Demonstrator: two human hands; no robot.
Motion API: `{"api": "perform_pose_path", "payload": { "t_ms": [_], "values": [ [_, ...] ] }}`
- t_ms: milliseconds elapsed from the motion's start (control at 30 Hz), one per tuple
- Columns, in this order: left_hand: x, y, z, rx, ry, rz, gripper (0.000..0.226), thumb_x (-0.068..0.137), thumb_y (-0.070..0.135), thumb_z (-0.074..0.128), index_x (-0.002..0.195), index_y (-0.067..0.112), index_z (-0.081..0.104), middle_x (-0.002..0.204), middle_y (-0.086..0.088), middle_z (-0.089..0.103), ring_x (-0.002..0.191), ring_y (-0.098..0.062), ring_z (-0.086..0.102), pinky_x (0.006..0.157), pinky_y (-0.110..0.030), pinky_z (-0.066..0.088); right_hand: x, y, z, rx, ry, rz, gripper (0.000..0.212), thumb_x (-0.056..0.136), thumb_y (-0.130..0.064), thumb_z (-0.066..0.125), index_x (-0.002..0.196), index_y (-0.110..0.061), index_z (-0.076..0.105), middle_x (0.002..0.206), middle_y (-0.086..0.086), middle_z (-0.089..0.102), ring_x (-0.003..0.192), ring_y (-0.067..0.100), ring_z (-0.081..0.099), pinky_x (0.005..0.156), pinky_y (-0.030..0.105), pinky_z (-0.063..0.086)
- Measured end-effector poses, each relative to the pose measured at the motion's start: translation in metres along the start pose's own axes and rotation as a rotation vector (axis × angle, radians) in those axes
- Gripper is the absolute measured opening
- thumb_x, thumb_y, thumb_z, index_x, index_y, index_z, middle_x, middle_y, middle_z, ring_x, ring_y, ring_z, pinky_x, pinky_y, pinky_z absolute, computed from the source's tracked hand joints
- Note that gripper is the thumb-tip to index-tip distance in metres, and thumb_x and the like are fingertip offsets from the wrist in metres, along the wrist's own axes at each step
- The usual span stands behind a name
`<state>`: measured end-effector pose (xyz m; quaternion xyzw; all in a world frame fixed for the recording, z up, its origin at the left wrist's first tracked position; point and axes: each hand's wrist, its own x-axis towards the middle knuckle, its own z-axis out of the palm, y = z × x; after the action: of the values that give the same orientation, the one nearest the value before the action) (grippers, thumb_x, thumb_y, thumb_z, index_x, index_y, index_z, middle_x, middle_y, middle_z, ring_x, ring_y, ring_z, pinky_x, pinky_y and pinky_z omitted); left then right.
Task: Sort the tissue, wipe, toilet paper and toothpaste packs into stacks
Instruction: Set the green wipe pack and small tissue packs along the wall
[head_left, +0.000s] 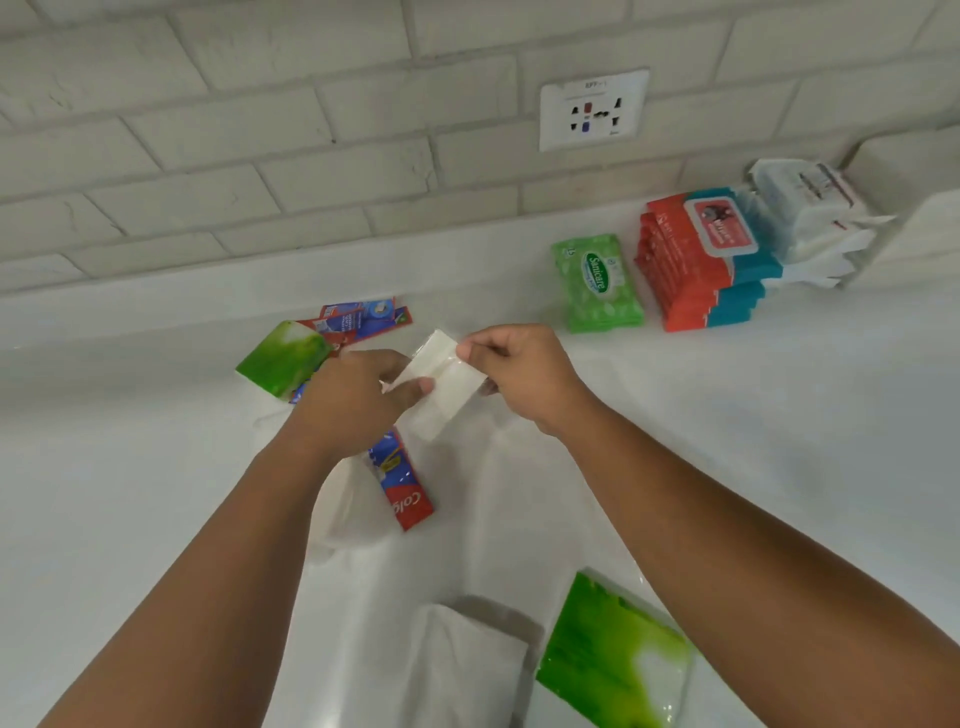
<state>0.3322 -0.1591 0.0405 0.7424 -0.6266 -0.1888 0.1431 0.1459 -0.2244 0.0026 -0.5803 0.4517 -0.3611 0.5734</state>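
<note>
Both hands hold a small white tissue pack (441, 384) above the white counter (727, 415). My left hand (353, 400) grips its near left end and my right hand (519, 371) pinches its far edge. Under my left hand lie a red and blue toothpaste box (402, 483) and a white pack (348, 514). Further back are more toothpaste boxes (363, 317) and a green tissue pack (283, 358). Near the front edge lie another green tissue pack (613, 654) and a white pack (462, 670).
At the back right stand a green wipe pack (597, 283), a stack of red and teal wipe packs (696, 260) and a stack of white packs (810, 223). A wall socket (594, 109) sits in the brick wall behind.
</note>
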Motion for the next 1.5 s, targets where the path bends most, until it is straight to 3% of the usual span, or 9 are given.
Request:
{"api": "perform_pose_path", "payload": {
  "t_ms": [167,233,333,400,600,900,1200,1400,1500],
  "values": [
    [-0.037,0.050,0.021,-0.276,-0.039,-0.073,0.019,0.088,0.031,0.075,0.093,0.014,0.072,0.087,-0.015,0.070,0.072,-0.023,0.059,0.076,-0.038,0.053,-0.039,-0.014,-0.051,-0.173,-0.060,-0.038,0.014,0.094,-0.020,0.067,0.097,-0.010,0.077,0.076,-0.008,0.070,0.051,-0.006,0.054,0.058,0.014,0.046],
    [-0.051,0.068,0.033,-0.389,-0.081,-0.098,0.013,0.087,0.029,0.078,0.087,0.016,0.073,0.079,-0.013,0.071,0.064,-0.020,0.057,0.072,-0.034,0.052,-0.055,-0.016,-0.071,-0.163,-0.066,-0.030,0.013,0.093,-0.019,0.068,0.094,-0.009,0.076,0.065,-0.016,0.067,0.050,-0.006,0.054,0.056,0.013,0.043],
    [-0.067,0.093,0.055,-0.562,-0.062,-0.129,0.014,0.087,0.023,0.078,0.078,0.015,0.070,0.060,0.000,0.065,0.054,-0.012,0.056,0.068,-0.031,0.051,-0.076,-0.016,-0.100,-0.060,-0.022,0.011,0.012,0.088,-0.018,0.073,0.094,-0.007,0.073,0.067,-0.006,0.070,0.050,0.004,0.057,0.052,0.022,0.046],
    [-0.071,0.104,0.070,-0.712,0.001,-0.194,0.016,0.088,0.019,0.077,0.078,0.009,0.068,0.057,0.002,0.061,0.054,-0.015,0.054,0.071,-0.034,0.053,-0.088,-0.011,-0.113,-0.042,-0.015,0.081,0.020,0.085,-0.018,0.077,0.099,-0.007,0.068,0.066,0.006,0.069,0.050,0.013,0.059,0.050,0.027,0.048],
    [-0.087,0.138,0.111,-0.994,-0.031,-0.321,0.014,0.091,0.015,0.073,0.083,0.003,0.074,0.066,-0.008,0.062,0.061,-0.019,0.055,0.068,-0.033,0.055,-0.132,0.017,-0.149,-0.161,0.017,0.146,0.010,0.085,-0.016,0.076,0.081,-0.013,0.067,0.053,-0.003,0.061,0.044,0.010,0.054,0.051,0.027,0.048],
    [-0.098,0.163,0.161,-0.912,-0.068,-0.404,0.015,0.088,0.012,0.077,0.090,-0.002,0.071,0.062,-0.009,0.063,0.052,-0.017,0.057,0.060,-0.029,0.056,-0.161,0.049,-0.182,-0.473,0.109,0.187,0.018,0.082,-0.024,0.075,0.070,-0.024,0.062,0.062,-0.006,0.066,0.059,0.012,0.064,0.066,0.027,0.053],
    [-0.100,0.168,0.179,-0.673,0.014,-0.444,0.018,0.082,0.026,0.081,0.080,0.012,0.071,0.057,0.001,0.068,0.055,-0.020,0.063,0.072,-0.043,0.061,-0.166,0.069,-0.188,-0.500,0.097,0.207,0.016,0.079,-0.025,0.077,0.076,-0.026,0.062,0.065,-0.007,0.066,0.070,0.016,0.069,0.076,0.033,0.059],
    [-0.103,0.170,0.178,-0.606,0.086,-0.488,0.037,0.086,0.039,0.075,0.111,0.014,0.065,0.092,0.007,0.065,0.092,-0.019,0.065,0.091,-0.037,0.054,-0.173,0.074,-0.180,-0.544,0.206,0.167,0.022,0.086,-0.029,0.071,0.100,-0.016,0.059,0.081,-0.004,0.063,0.083,0.017,0.064,0.080,0.032,0.053],
    [-0.110,0.176,0.179,-0.673,0.102,-0.487,0.046,0.093,0.037,0.067,0.130,0.011,0.059,0.117,0.001,0.065,0.111,-0.022,0.061,0.104,-0.040,0.048,-0.174,0.076,-0.175,-0.430,0.181,0.179,0.032,0.095,-0.026,0.058,0.126,-0.015,0.057,0.120,-0.001,0.065,0.113,0.018,0.061,0.097,0.030,0.048]
  ]
}}
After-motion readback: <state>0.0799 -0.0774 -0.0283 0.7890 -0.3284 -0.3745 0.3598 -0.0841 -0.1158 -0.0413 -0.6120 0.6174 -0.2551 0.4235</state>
